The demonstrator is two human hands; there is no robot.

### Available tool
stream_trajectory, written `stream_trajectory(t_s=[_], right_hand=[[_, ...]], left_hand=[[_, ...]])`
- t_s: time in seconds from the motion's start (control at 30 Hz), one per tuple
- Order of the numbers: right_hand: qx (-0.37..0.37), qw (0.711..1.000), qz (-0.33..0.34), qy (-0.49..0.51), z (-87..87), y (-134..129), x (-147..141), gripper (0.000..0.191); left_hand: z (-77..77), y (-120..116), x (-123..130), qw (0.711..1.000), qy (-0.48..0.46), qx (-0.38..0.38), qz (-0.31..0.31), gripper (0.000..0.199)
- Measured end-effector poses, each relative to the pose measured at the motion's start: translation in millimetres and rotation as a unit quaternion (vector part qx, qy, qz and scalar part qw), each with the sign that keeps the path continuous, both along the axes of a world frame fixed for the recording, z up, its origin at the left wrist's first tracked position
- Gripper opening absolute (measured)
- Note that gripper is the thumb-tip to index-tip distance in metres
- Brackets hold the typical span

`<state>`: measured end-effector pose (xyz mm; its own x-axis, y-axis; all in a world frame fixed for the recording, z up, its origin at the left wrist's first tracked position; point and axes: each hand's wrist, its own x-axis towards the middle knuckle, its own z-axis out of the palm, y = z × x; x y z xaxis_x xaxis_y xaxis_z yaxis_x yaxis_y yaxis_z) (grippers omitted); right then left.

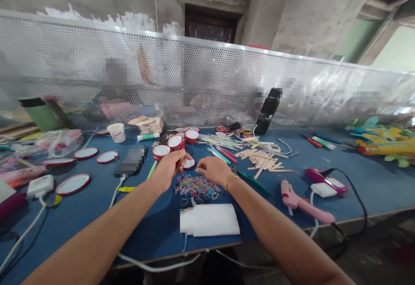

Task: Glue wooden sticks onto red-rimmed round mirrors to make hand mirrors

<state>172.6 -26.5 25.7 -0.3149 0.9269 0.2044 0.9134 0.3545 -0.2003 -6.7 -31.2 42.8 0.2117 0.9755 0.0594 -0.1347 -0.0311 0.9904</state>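
Observation:
My left hand [171,167] hovers above the blue table with its fingers pinched together. My right hand [212,169], a gold bracelet [229,182] on its wrist, is curled closed a short way to its right. Anything in either set of fingertips is too small to make out. Just below both hands spreads a pile of coloured rubber bands [197,188]. Between the hands, partly hidden, lies a round red-rimmed lid [189,164]. Stacked red-and-white lids [175,142] stand behind my left hand. Nearer to me lies a white cloth pouch [215,220] with drawstrings.
Wooden sticks [261,160] and coloured pens [227,153] lie beyond my right hand. A pink glue gun [303,203] with its cord rests at right. A phone [130,160], a paper cup [116,132] and more lids [73,184] are at left. A perforated metal screen [214,73] bounds the back.

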Motion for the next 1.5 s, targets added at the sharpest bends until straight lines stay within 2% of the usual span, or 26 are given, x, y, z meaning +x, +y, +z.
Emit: stream_trajectory(t_s=[0.13,0.33,0.53,0.67,0.8,0.93,1.03,1.2,1.33,1.5], right_hand=[[-0.002,1.0,0.006,-0.007,0.7,-0.2,1.2,0.023],[-0.002,1.0,0.014,0.004,2.6,-1.5,1.7,0.023],[-0.005,1.0,0.004,-0.009,2.5,-0.2,2.8,0.023],[-0.005,1.0,-0.004,-0.01,3.1,0.9,5.0,0.024],[-0.004,1.0,-0.006,-0.011,3.4,-0.3,5.2,0.024],[-0.002,1.0,-0.002,-0.015,4.0,-1.8,4.1,0.024],[-0.006,1.0,-0.005,-0.018,4.7,-1.5,4.1,0.024],[-0.007,1.0,-0.007,-0.013,4.7,0.7,5.6,0.022],[0.001,1.0,-0.005,-0.009,4.0,2.0,6.1,0.021],[0.008,1.0,-0.001,-0.015,4.0,2.4,5.5,0.02]], left_hand=[[0.3,0.0,0.2,0.999,-0.012,-0.03,-0.021,0.03],[9.3,-6.3,1.3,0.999,0.005,0.043,-0.03,0.035],[5.1,-2.3,1.6,0.999,-0.016,0.039,0.029,0.038],[2.7,0.0,1.5,0.997,0.017,0.033,0.06,0.044],[0.9,-4.1,5.9,0.99,0.071,0.081,0.096,0.051],[-4.6,-8.7,11.7,0.987,0.104,0.087,0.091,0.049],[-4.0,-11.5,13.3,0.991,0.071,0.067,0.09,0.042],[2.1,-12.0,10.5,0.996,0.058,0.064,0.011,0.043],[-0.3,-8.2,8.6,0.997,0.06,0.056,-0.016,0.046],[-5.1,-5.1,7.8,0.999,0.032,0.015,-0.007,0.037]])
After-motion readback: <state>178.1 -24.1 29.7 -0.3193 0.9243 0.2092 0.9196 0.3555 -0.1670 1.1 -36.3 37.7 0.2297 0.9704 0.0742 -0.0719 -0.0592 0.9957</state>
